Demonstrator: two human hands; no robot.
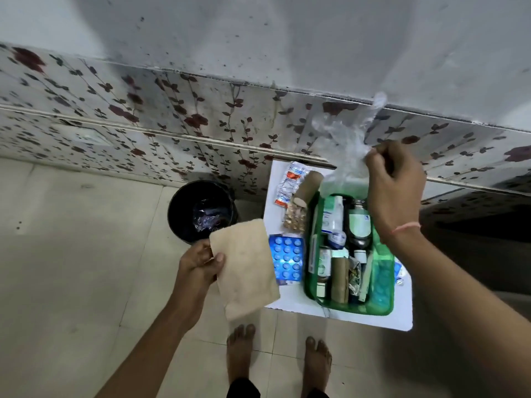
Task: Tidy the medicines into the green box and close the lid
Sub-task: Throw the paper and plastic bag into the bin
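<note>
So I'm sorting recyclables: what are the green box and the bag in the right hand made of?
Green box: seemingly translucent glossy plastic; contents show through its wall. Bag in the right hand: thin clear plastic film, crinkled and see-through.

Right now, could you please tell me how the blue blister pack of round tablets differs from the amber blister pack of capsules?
The blue blister pack looks larger than the amber blister pack and holds round blue tablets, not golden capsules. The blue one lies nearer the person, partly hidden by the beige paper envelope in the left hand; the amber one shows whole. Both lie on the white table, left of the green box.
</note>
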